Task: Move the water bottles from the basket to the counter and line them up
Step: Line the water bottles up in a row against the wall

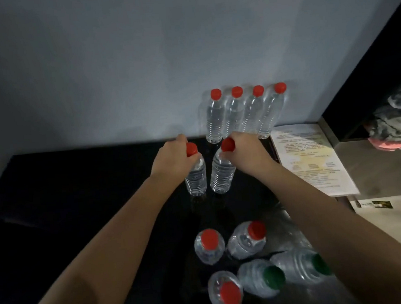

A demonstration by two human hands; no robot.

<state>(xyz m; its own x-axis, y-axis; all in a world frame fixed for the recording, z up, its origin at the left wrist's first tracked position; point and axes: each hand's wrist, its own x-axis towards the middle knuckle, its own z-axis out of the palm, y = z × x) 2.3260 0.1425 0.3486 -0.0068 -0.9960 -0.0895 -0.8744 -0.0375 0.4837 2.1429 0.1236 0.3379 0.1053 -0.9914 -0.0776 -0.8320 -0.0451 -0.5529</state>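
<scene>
Black glossy counter (76,187) meets a pale grey wall (114,62); a printed paper sheet (312,161) lies at its right end. Four clear plastic water bottles (244,114) with red caps stand side by side against the wall. Left hand (171,159) grips the neck of an upright fifth bottle (195,176); right hand (248,152) likewise grips the sixth bottle (222,174) just beside it. Five further bottles (247,256), red- and green-capped, sit nearest the camera.

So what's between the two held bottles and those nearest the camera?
In the head view, only a bare dark surface separates the held bottles from the nearest bottles.
</scene>
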